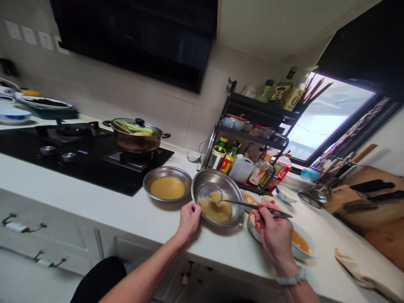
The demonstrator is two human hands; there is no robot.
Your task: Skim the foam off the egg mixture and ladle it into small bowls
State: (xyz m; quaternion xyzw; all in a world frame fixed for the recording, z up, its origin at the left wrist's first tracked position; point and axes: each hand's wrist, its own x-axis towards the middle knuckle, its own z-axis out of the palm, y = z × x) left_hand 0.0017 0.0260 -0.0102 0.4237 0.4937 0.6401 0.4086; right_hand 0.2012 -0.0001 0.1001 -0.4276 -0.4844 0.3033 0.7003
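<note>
the left hand [188, 219] closes on the near rim of a steel bowl [205, 182], thumb on the rim, and the bowl sits tipped near the front edge of the counter [94, 204], a pool of yellow liquid in its lower side. the right hand [274, 229] pinches the long handle of a spoon [249, 205]; the spoon's head hangs inside that bowl with some of the liquid in it. under the right hand a white bowl [307, 254] holds orange-yellow liquid at the front edge. a second steel bowl [167, 170], also with yellow liquid, stands just left of the first, beside the hob [94, 166]. a lidded pot [137, 134] sits on the hob, and a bottle rack [252, 113] stands at the back edge.
</note>
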